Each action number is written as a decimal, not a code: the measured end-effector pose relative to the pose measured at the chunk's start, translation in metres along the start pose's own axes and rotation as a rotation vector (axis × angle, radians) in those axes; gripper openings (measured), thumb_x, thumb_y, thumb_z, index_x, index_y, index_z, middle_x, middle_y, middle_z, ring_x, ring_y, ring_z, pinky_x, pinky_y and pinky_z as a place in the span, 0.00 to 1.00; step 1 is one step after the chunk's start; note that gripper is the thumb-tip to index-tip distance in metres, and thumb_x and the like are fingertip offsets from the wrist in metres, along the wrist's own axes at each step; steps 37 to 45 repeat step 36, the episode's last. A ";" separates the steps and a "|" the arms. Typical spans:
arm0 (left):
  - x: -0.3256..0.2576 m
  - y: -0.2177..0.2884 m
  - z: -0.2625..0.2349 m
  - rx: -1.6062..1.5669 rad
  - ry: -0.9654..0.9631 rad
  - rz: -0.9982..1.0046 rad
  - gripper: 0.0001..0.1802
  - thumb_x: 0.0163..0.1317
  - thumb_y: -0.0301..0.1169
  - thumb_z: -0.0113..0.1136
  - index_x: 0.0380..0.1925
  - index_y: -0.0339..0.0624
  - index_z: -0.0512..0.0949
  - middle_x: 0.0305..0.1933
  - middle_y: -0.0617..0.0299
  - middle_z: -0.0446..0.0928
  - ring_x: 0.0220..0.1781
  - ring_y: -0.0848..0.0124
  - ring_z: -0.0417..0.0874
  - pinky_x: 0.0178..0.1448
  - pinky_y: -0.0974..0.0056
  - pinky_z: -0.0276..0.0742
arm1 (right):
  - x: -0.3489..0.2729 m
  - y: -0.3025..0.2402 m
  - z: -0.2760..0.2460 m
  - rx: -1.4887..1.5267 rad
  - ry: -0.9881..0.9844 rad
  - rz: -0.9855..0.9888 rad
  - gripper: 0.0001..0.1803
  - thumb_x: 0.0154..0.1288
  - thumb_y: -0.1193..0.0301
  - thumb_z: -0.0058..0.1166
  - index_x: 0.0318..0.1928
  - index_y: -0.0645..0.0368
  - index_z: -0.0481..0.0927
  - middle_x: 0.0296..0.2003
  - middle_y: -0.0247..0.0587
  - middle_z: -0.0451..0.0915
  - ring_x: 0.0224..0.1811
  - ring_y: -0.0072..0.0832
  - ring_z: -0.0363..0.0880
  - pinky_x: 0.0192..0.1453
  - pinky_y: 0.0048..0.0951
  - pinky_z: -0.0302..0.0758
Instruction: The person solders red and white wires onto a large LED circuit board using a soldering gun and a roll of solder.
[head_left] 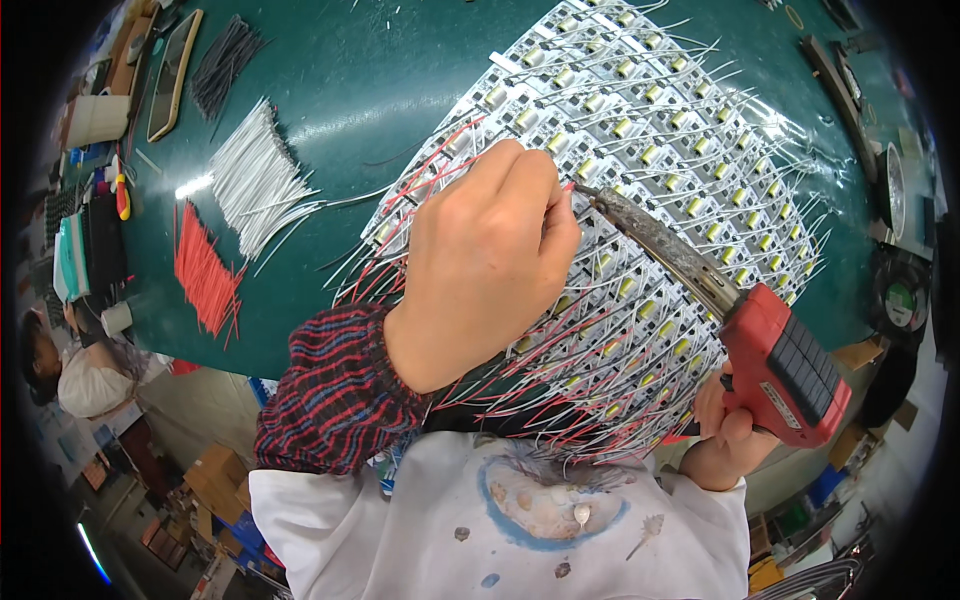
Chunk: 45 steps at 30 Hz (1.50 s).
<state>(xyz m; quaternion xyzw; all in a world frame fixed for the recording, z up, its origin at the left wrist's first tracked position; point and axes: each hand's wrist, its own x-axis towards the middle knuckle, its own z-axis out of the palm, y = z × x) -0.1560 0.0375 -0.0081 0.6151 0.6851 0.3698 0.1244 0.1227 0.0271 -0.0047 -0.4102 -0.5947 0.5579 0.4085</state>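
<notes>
My left hand (pixel 490 260) is closed in a pinch over the panel of small circuit boards (pixel 500 62), with a thin red wire (pixel 569 187) sticking out at its fingertips. Rows of yellowish cylindrical parts and white wires cover the panel; red wires join them along the near and left sides. From the right, my right hand (pixel 728 440) grips a red soldering gun (pixel 790 370). Its dark tip meets or nearly meets the red wire's end; whether they touch I cannot tell. My left palm hides part of the boards.
On the green table (pixel 350 80), left of the panel, lie bundles of red wires (pixel 207 275), white wires (pixel 258 180) and black wires (pixel 226 65). A phone (pixel 175 75) is at the far left. A wire reel (pixel 903 303) stands right. Another person (pixel 95 380) is at left.
</notes>
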 end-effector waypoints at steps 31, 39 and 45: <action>0.005 0.008 -0.012 0.237 0.215 0.291 0.09 0.48 0.23 0.62 0.19 0.40 0.70 0.21 0.59 0.69 0.25 0.60 0.72 0.28 0.60 0.66 | -0.013 -0.012 0.003 0.148 0.167 0.011 0.43 0.60 0.44 0.52 0.53 0.78 0.61 0.09 0.32 0.68 0.07 0.18 0.62 0.12 0.18 0.57; -0.004 0.017 -0.002 0.060 -0.033 0.113 0.09 0.45 0.23 0.63 0.18 0.41 0.70 0.21 0.60 0.69 0.25 0.61 0.71 0.29 0.60 0.66 | -0.017 -0.003 -0.013 0.114 -0.094 -0.022 0.46 0.61 0.45 0.51 0.59 0.76 0.55 0.10 0.32 0.69 0.08 0.18 0.63 0.13 0.18 0.59; -0.004 0.017 -0.002 0.060 -0.033 0.113 0.09 0.45 0.23 0.63 0.18 0.41 0.70 0.21 0.60 0.69 0.25 0.61 0.71 0.29 0.60 0.66 | -0.017 -0.003 -0.013 0.114 -0.094 -0.022 0.46 0.61 0.45 0.51 0.59 0.76 0.55 0.10 0.32 0.69 0.08 0.18 0.63 0.13 0.18 0.59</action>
